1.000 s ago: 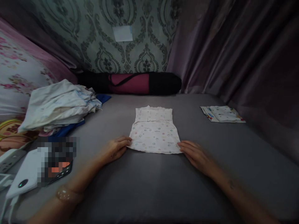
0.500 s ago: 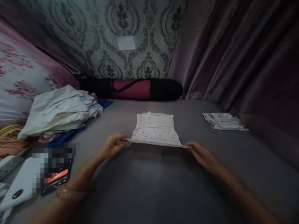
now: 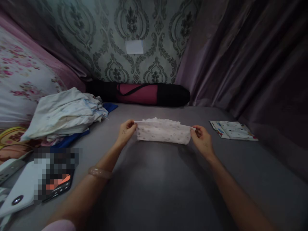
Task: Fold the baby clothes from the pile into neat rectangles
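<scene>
Inside the far edge of the sheet (image 3: 158, 189), pinching white cloth (image 3: 164, 132) at 2 corners, lengthwise from left hand (image 3: 126, 131) to right hand (image 3: 202, 140).

Thin, dull cloth in the white printed piece (image 3: 163, 132). Soft, wrinkly cloth in the heap of clothes (image 3: 68, 110). Smooth, dull cloth on the grey sheet (image 3: 154, 192). Shiny, silky cloth in the purple curtain (image 3: 204, 70). Smooth, plastic-looking shell on the white box (image 3: 25, 184).
</scene>
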The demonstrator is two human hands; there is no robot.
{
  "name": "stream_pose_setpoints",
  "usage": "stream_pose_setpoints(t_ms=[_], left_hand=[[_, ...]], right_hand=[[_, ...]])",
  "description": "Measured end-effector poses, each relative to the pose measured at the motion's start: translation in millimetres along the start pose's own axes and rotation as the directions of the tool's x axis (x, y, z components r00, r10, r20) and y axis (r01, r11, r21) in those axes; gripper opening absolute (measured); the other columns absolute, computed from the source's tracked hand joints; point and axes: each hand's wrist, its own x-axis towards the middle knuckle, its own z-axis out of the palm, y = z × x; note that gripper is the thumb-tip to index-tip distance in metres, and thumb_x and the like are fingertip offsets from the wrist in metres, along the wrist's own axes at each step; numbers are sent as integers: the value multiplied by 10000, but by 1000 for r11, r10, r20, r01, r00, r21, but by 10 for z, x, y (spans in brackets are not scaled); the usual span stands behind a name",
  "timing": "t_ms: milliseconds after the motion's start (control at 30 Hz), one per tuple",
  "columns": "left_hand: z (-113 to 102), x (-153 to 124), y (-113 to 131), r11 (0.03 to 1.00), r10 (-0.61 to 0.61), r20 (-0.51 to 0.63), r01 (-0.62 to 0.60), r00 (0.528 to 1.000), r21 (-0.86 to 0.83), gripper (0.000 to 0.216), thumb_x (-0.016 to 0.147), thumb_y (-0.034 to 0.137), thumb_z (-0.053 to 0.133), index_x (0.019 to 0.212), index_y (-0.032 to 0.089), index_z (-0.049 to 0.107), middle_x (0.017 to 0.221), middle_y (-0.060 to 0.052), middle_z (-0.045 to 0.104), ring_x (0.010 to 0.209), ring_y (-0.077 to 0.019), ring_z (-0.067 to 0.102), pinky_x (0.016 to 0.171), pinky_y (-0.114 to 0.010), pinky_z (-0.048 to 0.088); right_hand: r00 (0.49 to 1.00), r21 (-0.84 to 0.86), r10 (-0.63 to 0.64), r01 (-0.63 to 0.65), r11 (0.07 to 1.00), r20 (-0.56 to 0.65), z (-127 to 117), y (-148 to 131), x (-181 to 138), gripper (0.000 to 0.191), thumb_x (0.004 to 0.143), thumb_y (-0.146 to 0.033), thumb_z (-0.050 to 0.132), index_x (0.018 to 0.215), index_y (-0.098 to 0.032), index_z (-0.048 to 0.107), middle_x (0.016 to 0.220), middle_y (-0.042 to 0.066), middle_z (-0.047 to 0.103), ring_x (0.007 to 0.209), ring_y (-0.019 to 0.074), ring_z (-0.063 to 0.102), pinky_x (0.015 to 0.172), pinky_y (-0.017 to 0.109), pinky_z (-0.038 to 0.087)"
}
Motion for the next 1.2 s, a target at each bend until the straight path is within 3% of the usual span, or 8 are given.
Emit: stream_pose_setpoints(t_ms=[167, 300, 433, 633, 867, 1200], left_hand=[[256, 156, -132, 998, 54, -87, -55, 995, -6, 127, 750, 255, 510, 797, 161, 582, 724, 6, 595, 670, -123, 548, 622, -225, 428], [387, 307, -287, 998, 33, -116, -26, 993, 58, 113, 793, 225, 476, 829, 166, 565, 753, -7, 609, 669, -131, 557, 610, -229, 429], [459, 427, -433, 980, 7, -134, 20, 991, 199, 102, 833, 208, 448, 855, 178, 543, 805, -25, 620, 718, -152, 578, 659, -253, 456], [601, 464, -561, 903, 66, -140, 1, 988, 430, 187, 912, 229, 376, 993, 194, 541, 878, -65, 633, 838, -202, 606, 773, -306, 453], [677, 536, -578, 844, 51, -98, 10, 994, 536, 308, 953, 272, 304, 1150, 182, 524, 934, -109, 662, 880, -245, 631, 765, -322, 441], [681, 645, -676, 799, 42, -74, 11, 996, 601, 293, 943, 285, 331, 1135, 204, 536, 874, -113, 675, 819, -257, 651, 705, -319, 434]], right_hand=[[990, -120, 39, -55, 991, -132, 267, 104, 177, 345, 817, -430, 503, 1011, -154, 573, 858, 98, 659, 717, 195, 616, 652, 321, 495], [983, -205, 22, -59, 977, -181, 422, 213, 297, 335, 828, -382, 447, 1024, -141, 573, 859, 107, 652, 714, 195, 599, 671, 321, 481], [989, -287, -5, -37, 957, -146, 506, 347, 382, 371, 853, -371, 394, 1075, -124, 560, 947, 154, 650, 799, 231, 604, 749, 365, 476], [995, -394, -54, 17, 919, -84, 604, 501, 460, 345, 890, -334, 340, 1105, -151, 539, 1042, 175, 645, 950, 268, 601, 853, 414, 446], [996, -440, -91, 77, 895, -12, 666, 660, 610, 318, 908, -299, 313, 1107, -164, 522, 1052, 177, 644, 977, 263, 602, 860, 406, 444], [998, -529, 23, 14, 848, 63, 719, 687, 693, 396, 936, -301, 294, 1192, -109, 528, 1088, 191, 637, 981, 266, 613, 836, 375, 440]])
